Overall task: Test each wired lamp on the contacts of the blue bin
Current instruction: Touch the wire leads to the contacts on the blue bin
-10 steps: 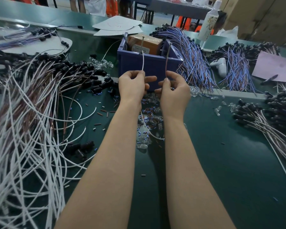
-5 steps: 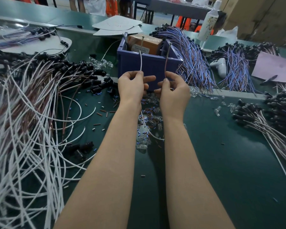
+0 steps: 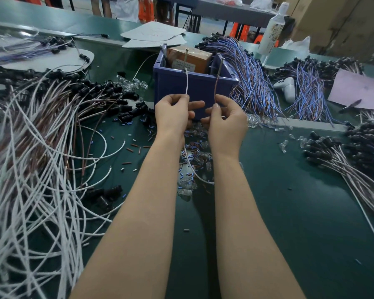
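Blue plastic fills the middle of the head view: the blue bin [image 3: 194, 91] stands on the green table [image 3: 289, 212], directly beyond both hands. The left hand [image 3: 173, 115] pinches a white lead [image 3: 187, 83] between thumb and forefinger; the right hand [image 3: 225, 119] pinches a brown lead [image 3: 218, 83] the same way. Both leads rise almost upright, long axes pointing up and away from the person — the white tip reaches the near rim beside the left contact pin [image 3: 186, 59], the brown tip meets the right contact pin [image 3: 222, 61]. Whether either tip truly touches metal is too fine to tell. The lamp itself is hidden behind the hands. Each hand sits below its own contact, so any correction looks like a small upward nudge — no crossing over.
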{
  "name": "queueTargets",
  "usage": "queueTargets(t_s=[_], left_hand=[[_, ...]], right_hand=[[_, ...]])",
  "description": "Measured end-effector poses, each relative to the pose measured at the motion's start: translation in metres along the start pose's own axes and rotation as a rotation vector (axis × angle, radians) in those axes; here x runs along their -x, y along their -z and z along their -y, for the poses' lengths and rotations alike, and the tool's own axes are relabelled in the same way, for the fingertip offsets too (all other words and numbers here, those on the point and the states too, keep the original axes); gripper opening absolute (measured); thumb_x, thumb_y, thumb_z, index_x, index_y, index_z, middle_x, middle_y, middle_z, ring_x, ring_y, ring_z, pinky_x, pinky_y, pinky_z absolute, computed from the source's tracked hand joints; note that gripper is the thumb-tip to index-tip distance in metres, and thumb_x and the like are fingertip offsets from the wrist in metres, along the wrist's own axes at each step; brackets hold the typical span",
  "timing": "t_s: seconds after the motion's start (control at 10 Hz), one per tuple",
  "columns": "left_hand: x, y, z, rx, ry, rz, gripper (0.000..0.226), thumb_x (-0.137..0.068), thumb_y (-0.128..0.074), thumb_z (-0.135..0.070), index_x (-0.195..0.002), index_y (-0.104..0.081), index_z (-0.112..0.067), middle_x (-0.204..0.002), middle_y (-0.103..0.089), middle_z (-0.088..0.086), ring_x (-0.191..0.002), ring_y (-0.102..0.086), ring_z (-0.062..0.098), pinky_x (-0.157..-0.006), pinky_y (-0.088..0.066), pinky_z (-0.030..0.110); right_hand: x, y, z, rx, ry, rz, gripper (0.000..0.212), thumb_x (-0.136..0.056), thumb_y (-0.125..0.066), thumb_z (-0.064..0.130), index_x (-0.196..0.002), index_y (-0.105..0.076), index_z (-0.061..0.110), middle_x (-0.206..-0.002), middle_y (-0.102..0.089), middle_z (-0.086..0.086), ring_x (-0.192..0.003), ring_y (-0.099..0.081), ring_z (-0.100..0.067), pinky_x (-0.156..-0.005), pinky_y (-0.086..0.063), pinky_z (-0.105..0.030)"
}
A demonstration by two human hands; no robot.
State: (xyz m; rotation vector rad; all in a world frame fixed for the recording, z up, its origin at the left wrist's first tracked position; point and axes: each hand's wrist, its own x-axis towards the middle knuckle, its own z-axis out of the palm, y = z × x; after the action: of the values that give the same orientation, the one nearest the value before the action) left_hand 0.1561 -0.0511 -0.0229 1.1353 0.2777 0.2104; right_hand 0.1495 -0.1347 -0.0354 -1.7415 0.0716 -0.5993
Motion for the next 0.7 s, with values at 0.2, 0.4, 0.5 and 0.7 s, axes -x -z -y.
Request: queueTargets(t_s=[0.2,0.4,0.5,0.7], left_hand=[[0.0,0.0,0.0001,0.023,-0.008,-0.014,0.011,-0.097,-0.048,-0.01,-0.087,-0.051,-0.013,-0.074,-0.072,0.004,-0.039,-0.042,0.001,-0.037,-0.033,0.014],[0.001,-0.003,0.0022,0.024,-0.013,-0.01,0.01,-0.097,-0.049,-0.012,-0.088,-0.054,-0.013,-0.077,-0.072,0.004,-0.04,-0.044,0.002,-0.038,-0.035,0.013],[0.0004,-0.0031,0.0016,0.04,-0.012,-0.014,0.012,-0.098,-0.048,-0.012,-0.087,-0.055,-0.011,-0.075,-0.072,0.003,-0.041,-0.043,0.002,-0.038,-0.035,0.013],[0.0003,-0.0071,0.002,0.022,-0.037,-0.022,0.018,-0.098,-0.047,-0.013,-0.084,-0.056,-0.011,-0.072,-0.071,0.003,-0.039,-0.043,0.001,-0.038,-0.035,0.012]], right_hand=[[-0.0005,0.0006,0.0005,0.008,0.004,0.007,0.024,-0.095,-0.048,0.006,-0.112,-0.064,0.01,-0.074,-0.063,0.005,-0.05,-0.06,0.001,-0.069,-0.055,-0.025],[-0.0009,0.0005,0.0007,0.001,0.003,0.003,0.024,-0.095,-0.048,0.006,-0.112,-0.064,0.009,-0.075,-0.063,0.004,-0.054,-0.062,-0.004,-0.07,-0.056,-0.028],[-0.001,0.0002,0.0009,0.007,0.009,0.003,0.024,-0.095,-0.048,0.006,-0.112,-0.064,0.009,-0.075,-0.063,0.004,-0.054,-0.062,-0.004,-0.07,-0.056,-0.029],[-0.0007,0.0,0.0014,-0.003,0.003,0.008,0.024,-0.095,-0.048,0.005,-0.113,-0.064,0.008,-0.075,-0.063,0.003,-0.054,-0.063,-0.007,-0.072,-0.057,-0.034]])
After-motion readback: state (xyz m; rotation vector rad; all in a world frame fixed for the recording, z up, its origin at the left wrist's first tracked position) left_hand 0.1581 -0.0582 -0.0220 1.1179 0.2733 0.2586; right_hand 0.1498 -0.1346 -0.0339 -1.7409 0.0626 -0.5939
